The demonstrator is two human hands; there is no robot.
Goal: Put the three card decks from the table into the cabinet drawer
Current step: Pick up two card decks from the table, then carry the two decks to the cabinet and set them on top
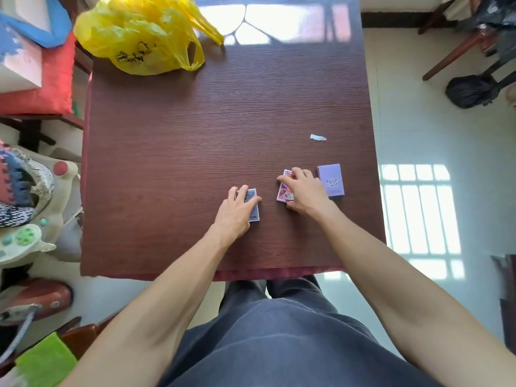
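Three card decks lie on the dark wooden table (195, 135), toward its near right part. My left hand (236, 212) covers a dark blue deck (253, 210), fingers wrapped over its edges. My right hand (305, 192) rests on a pink and red patterned deck (284, 191), with fingers curled around its sides. A pale purple deck (331, 180) lies flat just right of my right hand, untouched. Both held decks still touch the tabletop. No cabinet drawer is in view.
A yellow plastic bag (145, 37) sits at the table's far left corner. A small white paper scrap (317, 138) lies beyond the decks. Cushions, boxes and toys crowd the left side. A chair and a black bag (472, 90) stand on the tiled floor at right.
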